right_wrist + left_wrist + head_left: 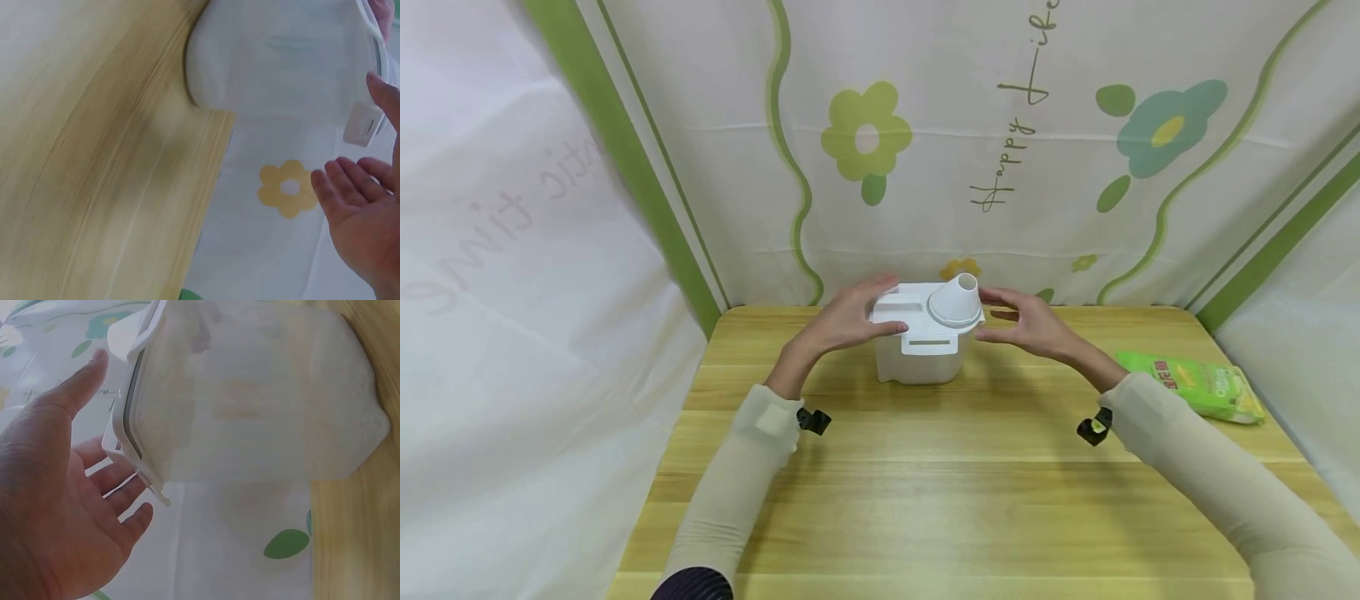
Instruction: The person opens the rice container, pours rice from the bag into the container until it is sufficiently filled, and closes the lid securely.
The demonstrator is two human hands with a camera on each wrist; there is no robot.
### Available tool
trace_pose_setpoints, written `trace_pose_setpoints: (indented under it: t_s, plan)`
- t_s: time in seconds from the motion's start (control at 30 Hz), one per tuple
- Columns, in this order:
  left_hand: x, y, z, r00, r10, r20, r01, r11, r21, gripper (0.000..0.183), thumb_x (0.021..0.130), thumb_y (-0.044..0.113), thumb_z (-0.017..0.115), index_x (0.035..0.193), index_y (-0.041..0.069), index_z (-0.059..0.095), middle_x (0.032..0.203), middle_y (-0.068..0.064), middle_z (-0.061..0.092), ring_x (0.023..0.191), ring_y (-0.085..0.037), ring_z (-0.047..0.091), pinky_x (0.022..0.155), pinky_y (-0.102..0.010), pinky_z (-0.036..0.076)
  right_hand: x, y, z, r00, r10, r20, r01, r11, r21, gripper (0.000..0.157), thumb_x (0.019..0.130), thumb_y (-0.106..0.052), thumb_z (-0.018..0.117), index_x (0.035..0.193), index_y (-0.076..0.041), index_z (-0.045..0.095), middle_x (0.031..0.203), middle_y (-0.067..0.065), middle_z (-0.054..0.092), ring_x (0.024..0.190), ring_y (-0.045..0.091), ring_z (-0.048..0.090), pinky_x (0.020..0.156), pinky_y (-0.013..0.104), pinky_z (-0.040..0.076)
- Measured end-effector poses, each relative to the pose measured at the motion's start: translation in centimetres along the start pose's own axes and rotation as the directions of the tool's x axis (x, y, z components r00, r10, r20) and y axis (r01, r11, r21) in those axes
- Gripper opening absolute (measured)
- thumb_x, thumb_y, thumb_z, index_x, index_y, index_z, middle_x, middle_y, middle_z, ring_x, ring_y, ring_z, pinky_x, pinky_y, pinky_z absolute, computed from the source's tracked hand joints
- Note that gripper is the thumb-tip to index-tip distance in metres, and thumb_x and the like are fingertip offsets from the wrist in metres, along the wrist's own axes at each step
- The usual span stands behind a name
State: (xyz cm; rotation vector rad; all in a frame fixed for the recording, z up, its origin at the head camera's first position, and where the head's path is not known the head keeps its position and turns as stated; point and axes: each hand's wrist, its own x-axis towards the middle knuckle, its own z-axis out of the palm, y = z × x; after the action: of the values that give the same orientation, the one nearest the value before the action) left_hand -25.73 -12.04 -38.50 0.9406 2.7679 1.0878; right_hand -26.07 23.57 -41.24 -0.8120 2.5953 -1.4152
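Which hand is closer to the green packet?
Right. The right hand is left of the green packet, beside the white container; the left hand is farther left, at the container's other side.

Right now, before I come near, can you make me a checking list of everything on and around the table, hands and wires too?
Surface: wooden table, light brown.
Job's things: whitish box standing upright near the far edge, with a white lid and cone spout on top.
Clutter: green packet lying on the right.
Hands: left hand and right hand open at either side of the lid; touching, cannot tell.
Cables: nothing seen.
Surroundings: white flowery curtain.
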Motion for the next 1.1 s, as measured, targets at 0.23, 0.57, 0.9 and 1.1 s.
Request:
trace_pose_setpoints:
  t_s: [0.23,0.57,0.9,1.1]
  plan:
    - [0.2,-0.1,0.3,1.0,-0.001,0.013,0.0,0.999,0.032,0.084,0.092,0.041,0.084,0.158,0.003,0.048,0.167,-0.015,0.042,0.157,-0.028,0.035,0.128,-0.044,0.029,0.4,1.0,0.2,0.999,-0.007,0.04,0.003,0.995,0.105,0.07,0.089,-0.005,0.085,0.15,0.008,0.052,0.153,0.027,0.054,0.134,0.046,0.059,0.105,0.051,0.053]
    - [0.3,-0.3,0.3,1.0,0.001,0.013,-0.001,1.0,0.019,0.083,0.091,0.042,0.085,0.157,0.005,0.05,0.167,-0.013,0.042,0.157,-0.025,0.035,0.128,-0.043,0.03,0.7,1.6,0.7,1.0,-0.021,0.012,0.018,0.977,0.212,0.062,0.092,0.003,0.08,0.147,0.011,0.054,0.146,0.031,0.058,0.128,0.046,0.062,0.096,0.026,0.059]
    - [0.4,-0.3,0.4,1.0,-0.006,0.021,0.006,1.0,0.006,0.083,0.092,0.041,0.084,0.158,0.005,0.049,0.167,-0.016,0.042,0.158,-0.027,0.034,0.128,-0.045,0.028,0.9,1.9,0.4,1.0,-0.024,-0.006,0.024,0.991,0.128,0.059,0.091,-0.004,0.084,0.144,0.006,0.061,0.142,0.026,0.065,0.121,0.028,0.07,0.098,0.026,0.058]
    - [0.3,-0.3,0.4,0.999,-0.031,0.03,0.03,0.999,0.017,0.085,0.092,0.043,0.084,0.16,0.007,0.047,0.169,-0.011,0.039,0.158,-0.026,0.033,0.128,-0.046,0.029,1.2,2.0,0.1,0.999,-0.049,-0.015,0.05,0.996,0.078,0.056,0.087,-0.003,0.086,0.139,0.006,0.065,0.134,0.025,0.069,0.109,0.011,0.072,0.099,0.031,0.058]
